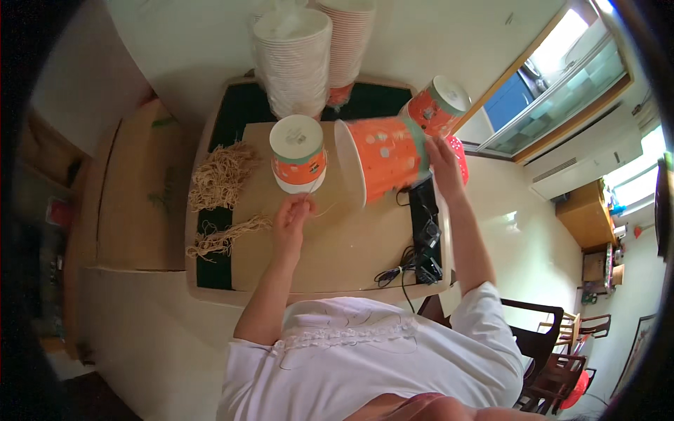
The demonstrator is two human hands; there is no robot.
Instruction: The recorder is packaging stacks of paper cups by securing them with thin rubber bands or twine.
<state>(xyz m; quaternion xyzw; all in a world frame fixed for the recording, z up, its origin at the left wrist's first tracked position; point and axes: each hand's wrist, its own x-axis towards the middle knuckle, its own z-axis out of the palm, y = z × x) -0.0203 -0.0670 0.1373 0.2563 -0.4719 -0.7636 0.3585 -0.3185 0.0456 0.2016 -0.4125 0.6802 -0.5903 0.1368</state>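
My right hand (444, 163) grips the base end of a large orange paper bucket (385, 156) with a green band. That bucket lies tilted on its side in the air, its white-rimmed mouth toward the left, slightly blurred. Pinched in the fingers of my left hand (293, 216) is a thin tan string (326, 210), whose loose end curves to the right. Just beyond this hand an orange paper bucket (298, 165) stands upside down, white base up. To the left lie a heap of tan strings (223, 175) and a smaller string bundle (230, 236).
Tall stacks of white paper buckets (293, 63) in clear plastic stand at the table's back. Another upturned orange bucket (432, 109) is at the back right, beside a red perforated item (460, 158). Black cables and adapters (425, 252) lie front right. A cardboard box (144, 196) stands left.
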